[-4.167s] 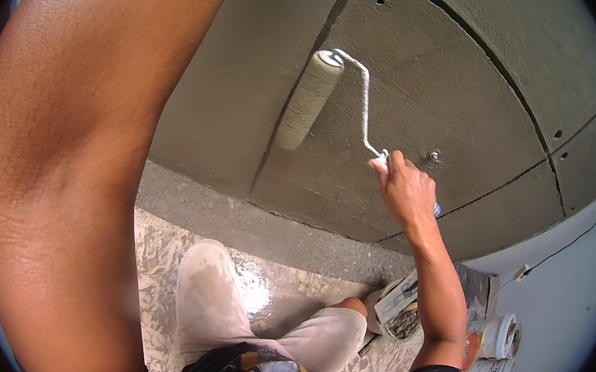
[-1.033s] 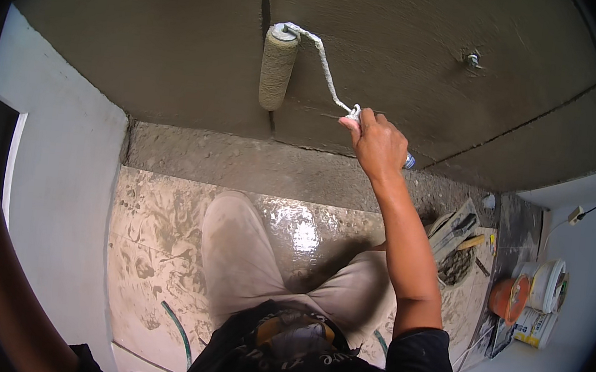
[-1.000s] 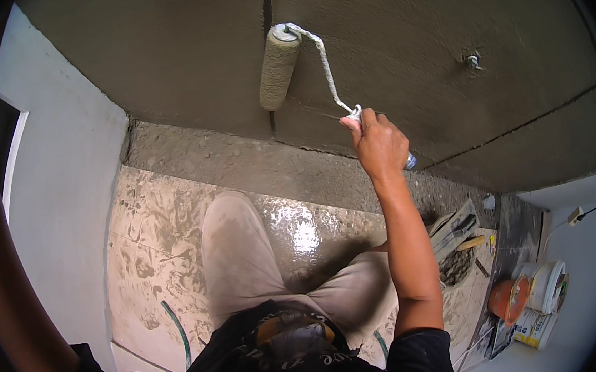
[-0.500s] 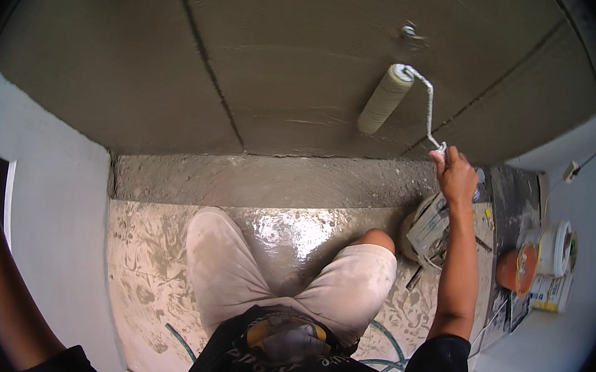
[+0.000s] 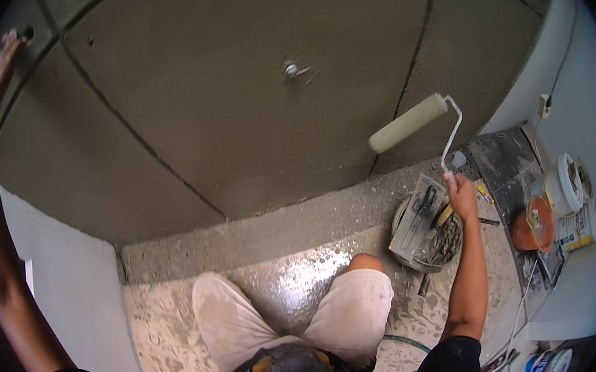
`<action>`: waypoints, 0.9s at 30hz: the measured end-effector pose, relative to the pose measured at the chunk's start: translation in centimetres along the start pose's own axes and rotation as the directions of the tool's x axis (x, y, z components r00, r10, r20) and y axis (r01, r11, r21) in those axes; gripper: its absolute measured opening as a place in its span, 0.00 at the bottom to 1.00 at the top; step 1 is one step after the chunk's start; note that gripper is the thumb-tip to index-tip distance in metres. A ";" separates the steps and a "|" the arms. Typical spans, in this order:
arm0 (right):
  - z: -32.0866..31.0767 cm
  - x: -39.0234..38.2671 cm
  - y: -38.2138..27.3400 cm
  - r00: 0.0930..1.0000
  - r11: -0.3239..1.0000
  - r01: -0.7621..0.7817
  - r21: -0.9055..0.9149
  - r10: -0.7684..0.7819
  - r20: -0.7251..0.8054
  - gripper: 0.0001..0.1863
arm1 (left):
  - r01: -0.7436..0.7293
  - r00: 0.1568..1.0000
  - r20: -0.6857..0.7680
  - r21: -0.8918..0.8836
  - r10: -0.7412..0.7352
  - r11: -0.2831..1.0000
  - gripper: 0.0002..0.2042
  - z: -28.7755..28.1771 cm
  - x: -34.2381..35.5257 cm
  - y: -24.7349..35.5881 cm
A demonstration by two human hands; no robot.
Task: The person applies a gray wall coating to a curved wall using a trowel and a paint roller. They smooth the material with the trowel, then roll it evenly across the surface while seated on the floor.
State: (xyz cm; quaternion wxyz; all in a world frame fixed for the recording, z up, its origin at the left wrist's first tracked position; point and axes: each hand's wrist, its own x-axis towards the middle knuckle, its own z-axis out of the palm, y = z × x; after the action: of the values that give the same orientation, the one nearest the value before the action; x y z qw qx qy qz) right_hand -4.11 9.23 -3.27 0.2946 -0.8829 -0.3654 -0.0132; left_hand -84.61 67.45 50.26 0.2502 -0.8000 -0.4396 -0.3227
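My right hand (image 5: 463,196) is closed round the handle of a paint roller (image 5: 409,123). Its pale sleeve slants in front of the wet grey wall (image 5: 248,109), joined to the handle by a bent white frame. Whether the sleeve touches the wall, I cannot tell. Far to the left, my raised left hand (image 5: 14,40) is at the wall beside a dark round hole, its fingers apart and holding nothing. Dark grooves divide the wall into panels, and a small pipe fitting (image 5: 291,70) sticks out of the middle one.
Below my right hand stands a mortar bucket (image 5: 442,250) with a trowel (image 5: 417,215) across it. An orange bucket (image 5: 533,226) and a white bucket (image 5: 563,186) are at the right. A green hose (image 5: 405,341) curves over the mortar-smeared floor. White walls close both sides.
My left arm has come into view, raised to the wall at far left. The view has swung, and the roller has tilted nearer to level, still in my right hand.
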 end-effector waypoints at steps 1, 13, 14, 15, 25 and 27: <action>-1.4 -2.3 1.2 0.999 0.992 -0.045 0.119 0.045 -0.001 0.28 | 0.053 0.998 0.025 -0.095 -0.051 0.994 0.39 4.8 0.2 1.9; 14.0 -5.6 -4.8 0.851 0.618 -0.493 0.612 0.196 0.487 0.28 | 0.095 0.991 0.109 -0.097 -0.084 0.991 0.35 0.9 -1.2 2.6; 14.2 -5.6 -4.5 0.861 0.591 -0.484 0.646 0.189 0.472 0.27 | 0.116 0.987 0.124 -0.129 -0.100 0.985 0.35 1.5 -1.3 3.9; 14.2 -5.5 -4.1 0.876 0.620 -0.459 0.636 0.195 0.442 0.29 | 0.141 0.983 0.143 -0.157 -0.119 0.977 0.35 2.0 -1.8 5.4; 7.1 0.2 -10.5 0.999 0.786 0.035 0.618 -0.052 0.009 0.35 | 0.205 0.972 0.160 -0.206 -0.174 0.957 0.33 0.5 -3.4 10.1; 4.0 1.6 -13.0 0.997 0.794 0.073 0.604 -0.072 -0.026 0.35 | 0.213 0.970 0.160 -0.176 -0.185 0.961 0.33 0.2 -3.7 9.8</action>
State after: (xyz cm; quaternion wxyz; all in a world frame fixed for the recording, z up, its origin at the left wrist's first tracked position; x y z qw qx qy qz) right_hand -12.22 19.69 0.44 0.5603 -0.7281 -0.3839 0.0921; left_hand -77.56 60.78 46.25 0.1062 -0.7930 -0.5015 -0.3291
